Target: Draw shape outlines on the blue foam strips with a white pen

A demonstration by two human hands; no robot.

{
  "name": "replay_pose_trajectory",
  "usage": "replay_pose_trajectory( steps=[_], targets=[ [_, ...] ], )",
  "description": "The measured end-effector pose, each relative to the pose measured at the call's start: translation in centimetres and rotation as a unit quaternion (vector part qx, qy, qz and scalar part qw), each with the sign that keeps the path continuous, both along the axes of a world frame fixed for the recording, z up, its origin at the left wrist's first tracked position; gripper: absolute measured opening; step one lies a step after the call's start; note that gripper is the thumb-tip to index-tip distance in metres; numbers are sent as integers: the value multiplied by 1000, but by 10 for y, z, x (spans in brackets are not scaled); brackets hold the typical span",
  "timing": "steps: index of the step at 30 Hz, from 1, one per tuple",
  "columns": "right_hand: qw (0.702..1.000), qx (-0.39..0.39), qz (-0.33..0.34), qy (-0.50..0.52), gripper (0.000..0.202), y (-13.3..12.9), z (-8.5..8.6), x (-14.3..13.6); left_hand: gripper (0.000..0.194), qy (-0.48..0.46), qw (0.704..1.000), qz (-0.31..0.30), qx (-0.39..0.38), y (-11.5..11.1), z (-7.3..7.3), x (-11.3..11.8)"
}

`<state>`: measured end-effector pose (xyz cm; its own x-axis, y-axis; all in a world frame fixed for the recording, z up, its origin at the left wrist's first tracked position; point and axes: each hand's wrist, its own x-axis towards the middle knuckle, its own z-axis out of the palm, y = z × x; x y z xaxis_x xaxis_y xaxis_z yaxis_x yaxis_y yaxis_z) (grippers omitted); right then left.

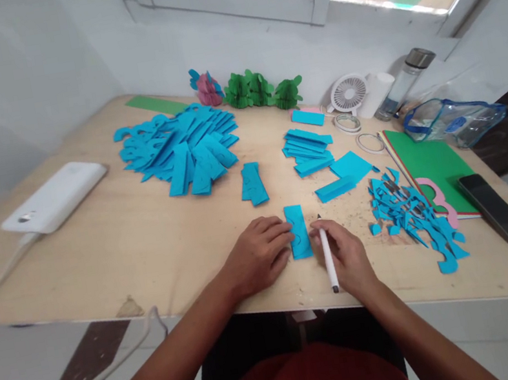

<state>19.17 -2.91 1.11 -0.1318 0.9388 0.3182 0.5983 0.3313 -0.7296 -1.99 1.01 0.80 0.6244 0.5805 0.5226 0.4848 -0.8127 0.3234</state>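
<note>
Palm-down left hand (259, 254) (unclenched) touches 1 blue strip (299, 234); right hand (349, 258) clamps 1 marker (328, 255).

On the table (114, 260), a paper strip (300, 247) lies between the left hand (265, 251) and the right hand (346, 257), which holds a marker (328, 259). Behind and left of the left hand spreads a paper pile (189, 142), with a power bank (56, 197) farther left. Right of the right hand lie paper scraps (407, 205), then a phone (496, 208). Along the back wall (207, 37), paper ornaments (260, 89) stand left of a fan (348, 95).
</note>
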Motion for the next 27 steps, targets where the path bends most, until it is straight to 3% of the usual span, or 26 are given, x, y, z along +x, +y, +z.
replay_pose_trajectory(
  steps=[9,27],
  targets=[
    [998,40,14,-37,23,0,0,0,22,1,1000,1,-7,-1,1,-1],
    [999,18,31,-37,29,2,2,0,23,-1,1000,0,-26,1,-3,-2]
  ],
)
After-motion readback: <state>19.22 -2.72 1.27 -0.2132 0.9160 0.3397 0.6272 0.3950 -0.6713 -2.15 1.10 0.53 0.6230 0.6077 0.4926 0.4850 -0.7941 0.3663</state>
